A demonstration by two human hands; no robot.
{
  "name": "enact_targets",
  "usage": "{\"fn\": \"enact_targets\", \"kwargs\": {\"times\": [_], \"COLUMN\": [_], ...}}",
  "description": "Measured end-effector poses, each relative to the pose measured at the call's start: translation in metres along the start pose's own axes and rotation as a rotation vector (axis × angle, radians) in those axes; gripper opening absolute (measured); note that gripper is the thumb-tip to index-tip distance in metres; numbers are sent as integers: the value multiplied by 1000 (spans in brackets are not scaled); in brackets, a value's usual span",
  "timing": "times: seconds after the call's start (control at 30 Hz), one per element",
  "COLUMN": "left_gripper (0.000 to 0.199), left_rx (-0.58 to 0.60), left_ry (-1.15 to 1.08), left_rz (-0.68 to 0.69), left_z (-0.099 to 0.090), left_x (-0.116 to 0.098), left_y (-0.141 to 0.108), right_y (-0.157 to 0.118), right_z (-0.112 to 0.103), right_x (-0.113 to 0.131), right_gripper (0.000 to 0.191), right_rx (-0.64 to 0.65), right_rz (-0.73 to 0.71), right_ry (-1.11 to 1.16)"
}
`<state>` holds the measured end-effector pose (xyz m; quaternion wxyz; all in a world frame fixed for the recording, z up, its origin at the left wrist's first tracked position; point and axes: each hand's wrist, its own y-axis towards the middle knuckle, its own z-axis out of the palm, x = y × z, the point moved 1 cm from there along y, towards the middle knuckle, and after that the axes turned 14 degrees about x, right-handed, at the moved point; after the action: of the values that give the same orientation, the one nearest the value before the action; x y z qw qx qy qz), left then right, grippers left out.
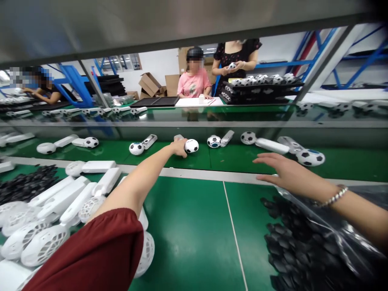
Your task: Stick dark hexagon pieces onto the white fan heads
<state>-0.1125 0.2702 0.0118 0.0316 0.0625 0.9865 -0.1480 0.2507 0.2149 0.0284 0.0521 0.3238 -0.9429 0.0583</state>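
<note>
1. The ball-patterned device point(191, 146) lies at 12 o'clock on the green strip point(198, 162); a loose hold could let its round head roll into the neighbouring device point(214, 141) at 3 o'clock.
2. Left hand point(180, 147): half-curled, touching the device — grip firmness unclear.
3. Right hand point(274, 165): fingers apart, empty, toward 3 o'clock.

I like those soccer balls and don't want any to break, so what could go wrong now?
The left hand is right at a round soccer-patterned ball, which might slip or roll if bumped. The bracelet on the right arm, behind the open right hand, looks close to a clear plastic bag and could catch it, maybe scattering the black parts beside it.
</note>
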Motion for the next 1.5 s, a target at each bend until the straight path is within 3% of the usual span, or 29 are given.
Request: {"fn": "enact_targets", "kwargs": {"times": [0.1, 0.2, 0.37, 0.47, 0.63, 0.73, 0.87, 0.93, 1.0, 1.13, 1.2, 1.27, 1.4, 1.5], "left_gripper": [47, 62, 53, 53, 31, 34, 59, 64, 60, 53, 61, 58, 35, 33], "left_rx": [48, 99, 155, 231, 292, 307, 516, 612, 598, 246, 104, 36, 25, 39], "left_ry": [60, 123, 203, 226, 236, 223, 125, 37, -44, -50, -16, 9, 29, 32], "left_rz": [143, 303, 515, 627, 765, 662, 465, 372, 277, 64, -18, -79, -142, -139], "left_z": [-1, -2, 3, 14, 36, 36, 16, 0, -15, -33, -34, -31, -19, -13], "left_x": [-15, -39, -80, -93, -81, -58, -33, -26, -18, 5, 17, 26, 29, 18], "left_y": [-10, -36, -96, -139, -201, -223, -241, -242, -232, -184, -155, -128, -92, -80], "right_y": [-39, -73, -113, -129, -140, -141, -138, -137, -137, -136, -136, -135, -133, -131], "right_z": [-1, 1, 6, 13, 35, 50, 65, 69, 72, 72, 71, 70, 68, 67], "right_x": [32, 59, 84, 91, 89, 81, 70, 65, 63, 64, 66, 67, 69, 71], "right_gripper": [39, 36, 34, 35, 36, 37, 35, 33, 27, 23, 23, 22, 21, 25], "right_rx": [-1, 45, 151, 179, 180, 154, 88, 49, 35, 24, 8, 6, 24, 7], "right_rz": [-94, -134, -93, -60, -31, -42, -44, -46, -56, -76, -78, -71, -46, -38], "right_ry": [43, 66, 132, 182, 226, 188, 93, 59, 51, 53, 40, 28, 16, -10]}}
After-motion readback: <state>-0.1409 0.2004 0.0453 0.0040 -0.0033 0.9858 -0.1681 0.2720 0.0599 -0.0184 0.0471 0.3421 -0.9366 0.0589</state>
